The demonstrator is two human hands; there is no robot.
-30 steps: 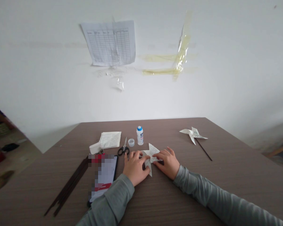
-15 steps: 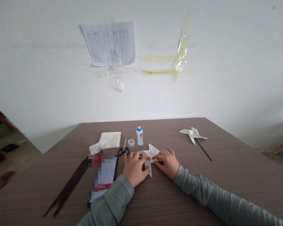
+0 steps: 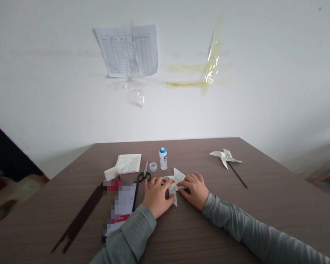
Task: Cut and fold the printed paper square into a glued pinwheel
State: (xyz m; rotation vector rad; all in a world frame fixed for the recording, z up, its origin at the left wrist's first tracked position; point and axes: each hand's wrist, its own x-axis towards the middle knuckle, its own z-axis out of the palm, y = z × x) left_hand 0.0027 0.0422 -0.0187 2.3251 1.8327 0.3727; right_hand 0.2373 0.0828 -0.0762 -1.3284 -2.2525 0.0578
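A printed-paper pinwheel (image 3: 178, 177) lies on the brown table between my hands, its pointed blades spread. My left hand (image 3: 157, 196) has its thumb and fingers on the left and near blades, partly covering them. From the other side my right hand (image 3: 195, 190) grips the right blade, with the thumb and index fingertip close to the centre. Just beyond stands a white glue bottle (image 3: 163, 161) with a blue cap. Scissors (image 3: 144, 175) with black handles and a small clear plastic cup (image 3: 153, 167) sit beyond my left hand.
A finished-looking pinwheel (image 3: 224, 158) on a dark stick (image 3: 238, 175) lies at the right. Stacked paper squares (image 3: 128, 163), a white eraser-like block (image 3: 111, 173), a phone (image 3: 123, 205) and a bundle of dark sticks (image 3: 81, 218) are at the left. The wall (image 3: 181, 121) closes the far side.
My left index fingertip has shifted slightly away from the pinwheel's centre. My right hand has hardly moved. A dark shape now covers part of the background at the far left.
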